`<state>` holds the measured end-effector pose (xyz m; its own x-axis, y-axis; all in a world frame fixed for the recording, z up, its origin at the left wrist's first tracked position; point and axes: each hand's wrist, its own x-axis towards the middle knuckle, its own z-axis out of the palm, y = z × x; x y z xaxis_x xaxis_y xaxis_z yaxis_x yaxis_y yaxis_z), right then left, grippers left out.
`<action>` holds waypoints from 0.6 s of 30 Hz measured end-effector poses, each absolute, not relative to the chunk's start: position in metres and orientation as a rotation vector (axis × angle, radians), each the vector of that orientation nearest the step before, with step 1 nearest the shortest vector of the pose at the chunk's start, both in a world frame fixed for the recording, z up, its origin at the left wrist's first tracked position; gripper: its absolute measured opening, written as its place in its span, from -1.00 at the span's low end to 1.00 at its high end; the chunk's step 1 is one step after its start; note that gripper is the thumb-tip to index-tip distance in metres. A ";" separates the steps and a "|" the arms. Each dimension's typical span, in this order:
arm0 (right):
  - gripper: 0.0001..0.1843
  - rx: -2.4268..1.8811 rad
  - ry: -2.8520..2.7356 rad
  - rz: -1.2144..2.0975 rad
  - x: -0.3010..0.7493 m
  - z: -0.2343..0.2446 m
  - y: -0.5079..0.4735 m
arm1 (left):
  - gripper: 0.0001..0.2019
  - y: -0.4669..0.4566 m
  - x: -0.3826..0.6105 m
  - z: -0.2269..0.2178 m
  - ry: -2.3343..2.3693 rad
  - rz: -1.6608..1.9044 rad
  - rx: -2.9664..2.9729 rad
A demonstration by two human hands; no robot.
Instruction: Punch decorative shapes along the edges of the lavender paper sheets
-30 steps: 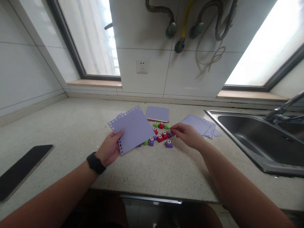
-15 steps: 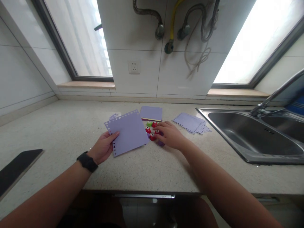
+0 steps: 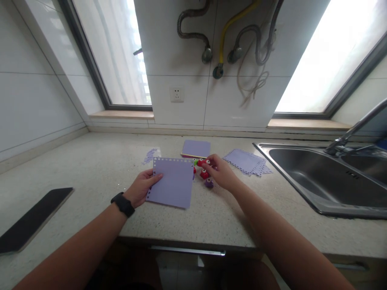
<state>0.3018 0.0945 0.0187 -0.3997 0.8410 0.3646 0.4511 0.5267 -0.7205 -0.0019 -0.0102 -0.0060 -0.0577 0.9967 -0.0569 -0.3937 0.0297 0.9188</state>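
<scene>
My left hand (image 3: pixel 141 186) grips a square sheet of purple paper (image 3: pixel 172 183) by its left side, thumb on top. Small holes run along the sheet's upper and left edges. Just right of the sheet, my right hand (image 3: pixel 220 171) has thumb and fingers closed around a small red craft hole punch (image 3: pixel 207 162) with a white eye-like top. Below it another red punch (image 3: pixel 204 174) and a purple punch (image 3: pixel 209 183) rest on the countertop. A green punch (image 3: pixel 195 162) is partly hidden behind the sheet's right edge.
Behind the punches lies a stack of coloured paper (image 3: pixel 196 148), purple on top. Purple sheets with holed edges (image 3: pixel 246 161) are fanned out beside the steel sink (image 3: pixel 302 173). Purple paper scraps (image 3: pixel 150 155) lie back left. A dark flat board (image 3: pixel 33 219) is at the far left.
My left hand has turned the purple sheet more square and brought it lower. My right hand's fingers have closed on a red punch among the group. The camera view has shifted slightly.
</scene>
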 end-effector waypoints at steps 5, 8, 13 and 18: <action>-0.60 -0.921 -1.701 1.120 0.305 0.015 0.096 | -0.64 -0.009 -0.001 -0.007 0.968 1.432 0.856; -0.57 -0.909 -1.654 1.154 0.306 0.013 0.098 | -0.61 -0.007 -0.001 -0.008 0.956 1.484 0.854; -0.57 -0.892 -1.560 1.252 0.305 0.014 0.104 | -0.57 -0.003 0.000 -0.012 0.940 1.573 0.840; -0.57 -0.840 -1.499 1.358 0.306 0.022 0.110 | -0.64 0.002 0.001 -0.014 0.972 1.609 0.815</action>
<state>0.3062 0.1099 0.0215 -0.3483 0.9196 0.1816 -0.0898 0.1601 -0.9830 0.0011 0.0018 -0.0141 -0.2288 0.9729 0.0346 -0.4216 -0.1311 0.8973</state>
